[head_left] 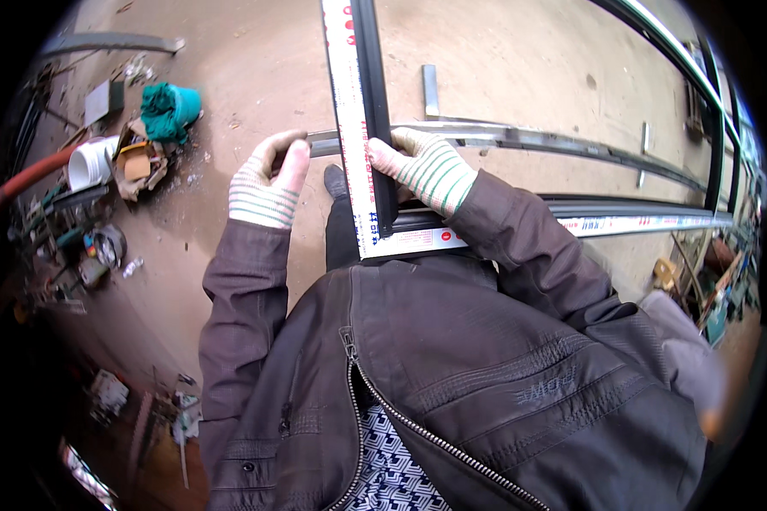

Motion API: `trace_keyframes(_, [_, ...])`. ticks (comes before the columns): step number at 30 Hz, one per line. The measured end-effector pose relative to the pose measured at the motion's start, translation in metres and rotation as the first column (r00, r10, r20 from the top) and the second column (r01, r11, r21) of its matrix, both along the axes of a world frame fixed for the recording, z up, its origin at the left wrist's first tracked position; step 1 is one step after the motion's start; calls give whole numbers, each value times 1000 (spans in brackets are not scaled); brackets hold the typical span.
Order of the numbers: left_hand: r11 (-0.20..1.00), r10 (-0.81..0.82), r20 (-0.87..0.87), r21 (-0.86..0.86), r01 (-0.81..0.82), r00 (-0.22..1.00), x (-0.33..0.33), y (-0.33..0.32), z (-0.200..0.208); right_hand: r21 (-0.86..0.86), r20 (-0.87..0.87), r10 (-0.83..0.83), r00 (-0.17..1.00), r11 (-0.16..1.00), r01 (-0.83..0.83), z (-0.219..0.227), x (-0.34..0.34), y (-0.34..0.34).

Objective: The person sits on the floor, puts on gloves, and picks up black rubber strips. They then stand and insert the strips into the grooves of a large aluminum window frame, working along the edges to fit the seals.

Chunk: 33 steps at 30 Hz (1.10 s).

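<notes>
In front of my body stands a black metal window frame (pixel 377 102), its outer faces covered with white printed protective film (pixel 355 170). My right hand (pixel 426 166), in a knitted glove with green stripes, grips the upright bar of the frame near its corner, thumb on the film side. To the left of that bar is my left hand (pixel 273 175), gloved the same way. Its thumb and forefinger are close together beside the left end of a grey metal rail (pixel 520 136); what they pinch, if anything, I cannot make out.
At the left lie a teal bucket (pixel 186 104) with green cloth, a white bucket (pixel 89 166), an open cardboard box (pixel 138 170) and a red-brown hose (pixel 30 177). Assorted scrap piles up at the far right. A metal bar (pixel 115 41) crosses the upper left.
</notes>
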<state>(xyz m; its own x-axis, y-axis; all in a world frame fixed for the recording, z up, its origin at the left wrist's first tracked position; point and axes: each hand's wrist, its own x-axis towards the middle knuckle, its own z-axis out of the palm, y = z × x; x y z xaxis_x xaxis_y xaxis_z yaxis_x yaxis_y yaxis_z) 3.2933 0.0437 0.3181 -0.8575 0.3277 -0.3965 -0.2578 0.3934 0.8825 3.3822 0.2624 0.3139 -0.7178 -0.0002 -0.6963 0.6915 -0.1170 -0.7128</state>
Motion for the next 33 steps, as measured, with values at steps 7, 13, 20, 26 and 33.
trace_keyframes(7, [958, -233, 70, 190, 216, 970, -34, 44, -5, 107, -27, -55, 998, 993, 58, -6, 7, -4])
trace_keyframes(13, [901, -426, -129, -147, 408, 895, -65, 68, -21, 81, 17, -122, 992, 989, 120, 12, 7, -10])
trace_keyframes(20, [815, -547, -132, -308, 490, 827, -95, 113, 1, 35, -7, -94, 996, 995, 94, 15, 13, -10])
trace_keyframes(26, [809, -540, -295, -440, 390, 788, -113, 139, 1, 133, 32, 20, 999, 991, -24, 27, 4, -3])
trace_keyframes(33, [913, -321, -234, -335, 234, 918, -138, 149, -18, 58, 44, -45, 998, 997, 42, 17, 5, -5])
